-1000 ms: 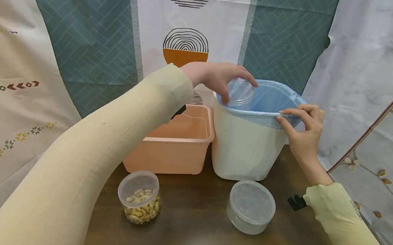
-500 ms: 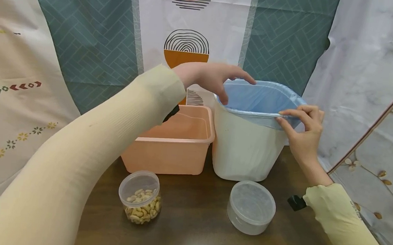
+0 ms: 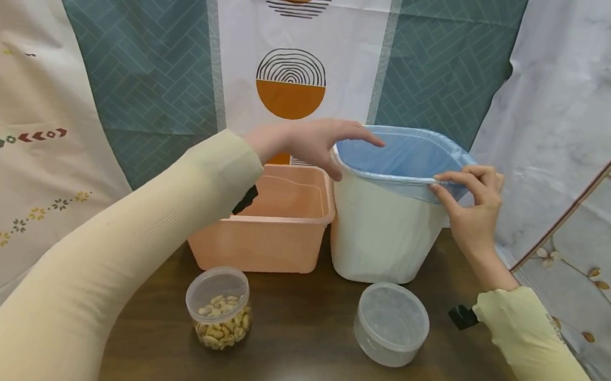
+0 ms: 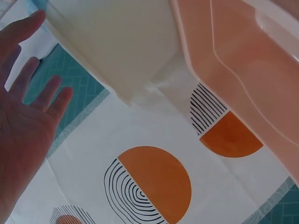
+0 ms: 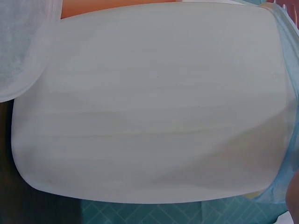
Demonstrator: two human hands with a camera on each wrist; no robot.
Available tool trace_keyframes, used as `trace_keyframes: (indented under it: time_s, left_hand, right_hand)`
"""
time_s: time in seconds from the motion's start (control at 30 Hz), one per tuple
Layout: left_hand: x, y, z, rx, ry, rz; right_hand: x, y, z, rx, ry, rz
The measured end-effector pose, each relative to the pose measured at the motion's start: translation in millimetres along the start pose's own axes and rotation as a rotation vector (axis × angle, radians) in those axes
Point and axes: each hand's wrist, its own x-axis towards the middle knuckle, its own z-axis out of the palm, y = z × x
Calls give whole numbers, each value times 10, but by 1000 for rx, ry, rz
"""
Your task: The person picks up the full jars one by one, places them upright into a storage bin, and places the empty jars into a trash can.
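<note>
My left hand (image 3: 315, 140) hovers at the left rim of a white trash bin (image 3: 388, 233), fingers spread and nothing in them. In the left wrist view, that hand (image 4: 23, 112) shows an empty palm. A blue trash bag (image 3: 405, 153) lines the bin, its edge folded over the rim. At the front right of this rim my right hand (image 3: 474, 198) pinches the bag's edge between thumb and fingers. The right wrist view is mostly filled by the bin's side, with the bag (image 5: 285, 172) at the right. The bin's bottom is hidden.
Left of the bin stands a peach plastic basin (image 3: 263, 244), partly behind the left forearm. On the dark table (image 3: 299, 333) are a clear jar of cashews (image 3: 220, 321) and a round lidded container (image 3: 392, 323). Patterned cloth (image 3: 160, 53) hangs behind.
One second ago my left hand held a clear round plastic container over the bin; it has let go, and the hand has moved left and slightly down. The right hand stays put.
</note>
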Motion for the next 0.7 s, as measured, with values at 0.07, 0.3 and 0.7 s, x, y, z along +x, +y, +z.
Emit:
trace_keyframes:
  time_s: [0.07, 0.3, 0.7]
  left_hand:
    - [-28, -14, 36, -10, 5, 8]
    - [-112, -20, 132, -39, 56, 67]
    - [-263, 141, 289, -114, 164, 194]
  right_hand:
    - [0, 2, 2, -1, -2, 2]
    - [-6, 11, 15, -7, -9, 11]
    - [-10, 46, -17, -3, -24, 2]
